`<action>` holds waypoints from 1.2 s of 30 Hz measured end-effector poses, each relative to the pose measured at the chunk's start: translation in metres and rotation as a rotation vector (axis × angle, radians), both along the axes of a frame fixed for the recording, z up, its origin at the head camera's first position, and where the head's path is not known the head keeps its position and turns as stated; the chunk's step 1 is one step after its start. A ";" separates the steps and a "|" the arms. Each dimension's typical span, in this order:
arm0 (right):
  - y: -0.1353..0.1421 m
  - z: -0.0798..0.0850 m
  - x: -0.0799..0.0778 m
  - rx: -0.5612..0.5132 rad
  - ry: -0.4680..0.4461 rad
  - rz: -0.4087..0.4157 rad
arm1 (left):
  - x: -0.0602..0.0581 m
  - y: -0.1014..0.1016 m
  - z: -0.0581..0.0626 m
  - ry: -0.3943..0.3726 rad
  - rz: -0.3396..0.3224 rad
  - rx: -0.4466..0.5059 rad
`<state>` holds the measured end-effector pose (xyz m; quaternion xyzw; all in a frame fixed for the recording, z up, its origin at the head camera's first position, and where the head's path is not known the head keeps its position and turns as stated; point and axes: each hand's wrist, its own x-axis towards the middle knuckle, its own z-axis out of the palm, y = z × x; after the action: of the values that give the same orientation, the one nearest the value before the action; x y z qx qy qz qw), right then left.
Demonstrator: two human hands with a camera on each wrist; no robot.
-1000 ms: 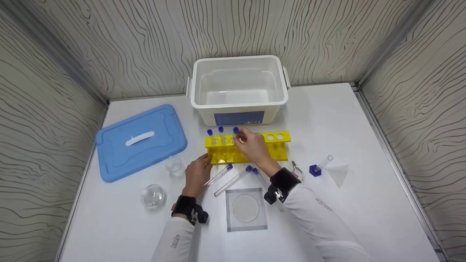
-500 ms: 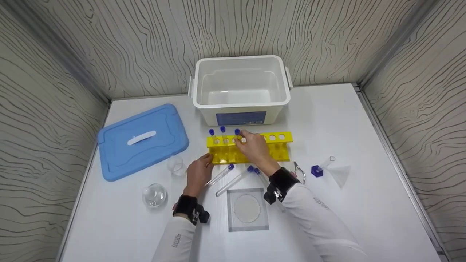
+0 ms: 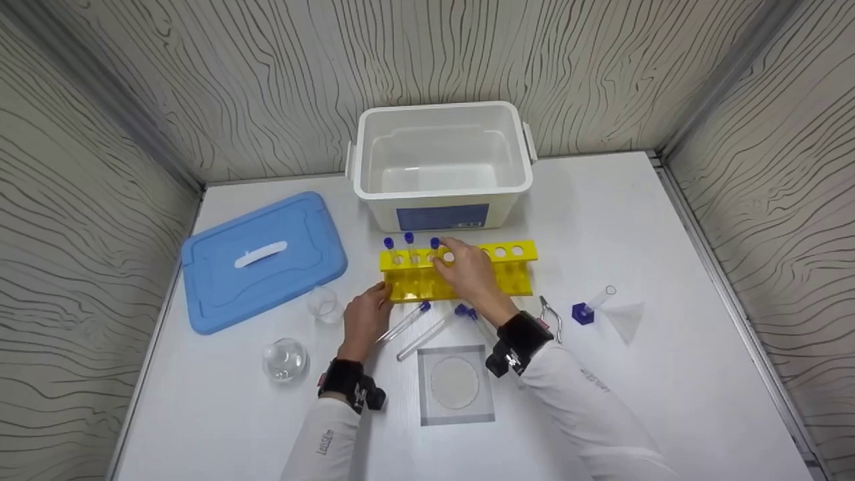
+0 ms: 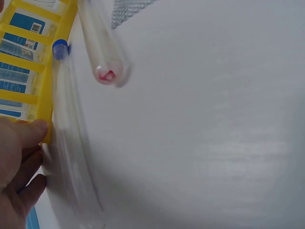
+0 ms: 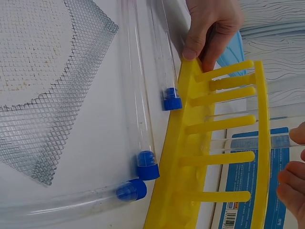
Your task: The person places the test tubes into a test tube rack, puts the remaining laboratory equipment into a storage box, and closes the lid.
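A yellow test tube rack [image 3: 461, 294] stands in front of the white bin, with several capped clear test tubes upright in its left holes. My left hand [image 3: 364, 317] grips the rack's left end, the thumb [image 4: 35, 131] on its base in the left wrist view. My right hand [image 3: 467, 267] is at the third test tube [image 3: 435, 243], thumb and forefinger pinching it below its blue cap. In the right wrist view those fingertips [image 5: 296, 181] lie beside the tube, above the rack's top bar. Three blue-capped test tubes lie in front of the rack, one beside my left hand [image 3: 404, 321].
A wire gauze [image 3: 456, 385] lies at front centre. Left are a blue lid [image 3: 294, 230], a clear beaker [image 3: 324, 305] and a round flask [image 3: 286, 361]. Right are a metal clamp [image 3: 551, 314], a small cylinder on a blue base [image 3: 583, 312] and a funnel [image 3: 626, 321]. Behind stands the white bin [image 3: 441, 195].
The right fingers have shifted slightly at the third tube, whose cap sits a little lower against the rack than a second ago. The left hand stays on the rack's end.
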<state>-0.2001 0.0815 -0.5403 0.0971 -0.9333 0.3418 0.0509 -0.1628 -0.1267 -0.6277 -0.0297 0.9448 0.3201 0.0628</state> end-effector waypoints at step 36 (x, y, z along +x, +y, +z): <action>0.059 -0.005 0.065 -0.024 0.295 -0.009 | 0.001 0.002 0.000 -0.026 0.032 0.011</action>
<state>-0.1354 0.1404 -0.5456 0.1415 -0.9120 0.3347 0.1904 -0.1615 -0.1248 -0.6280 -0.0484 0.9416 0.3257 0.0700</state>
